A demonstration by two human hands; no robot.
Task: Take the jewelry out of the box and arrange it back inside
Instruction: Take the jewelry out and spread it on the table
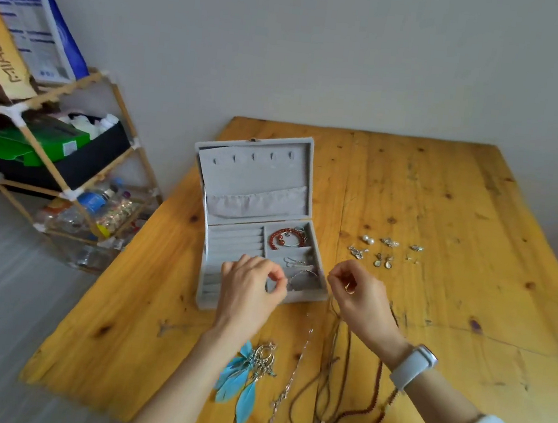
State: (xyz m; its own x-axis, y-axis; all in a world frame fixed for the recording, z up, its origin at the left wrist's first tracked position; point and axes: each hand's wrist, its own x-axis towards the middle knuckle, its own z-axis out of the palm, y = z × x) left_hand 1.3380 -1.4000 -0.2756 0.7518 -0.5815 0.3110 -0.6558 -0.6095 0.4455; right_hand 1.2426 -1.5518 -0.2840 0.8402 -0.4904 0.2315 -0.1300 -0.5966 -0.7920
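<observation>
1. Two hands are seen over the front part of an open grey jewelry box, which stands on a wooden table near its left edge, its lid raised toward the far edge.
2. The left hand is held over the front of the box, thumb and forefinger pinched together; whether a thin chain is caught between them cannot be told.
3. The right hand, with a white watch on its wrist, is held just beside the box's front right corner, fingers curled narrowly; what, if anything, is pinched cannot be told.
4. A red bead bracelet is seen in the far right compartment of the box, and small silver pieces lie in the compartment in front of it.
5. Several pairs of earrings are laid out in rows on the table to the right of the box.
6. Blue feather earrings and several necklaces are spread toward the near edge, between the forearms.
7. A wooden rack holding bottles and boxes is seen beyond the table's left edge.
</observation>
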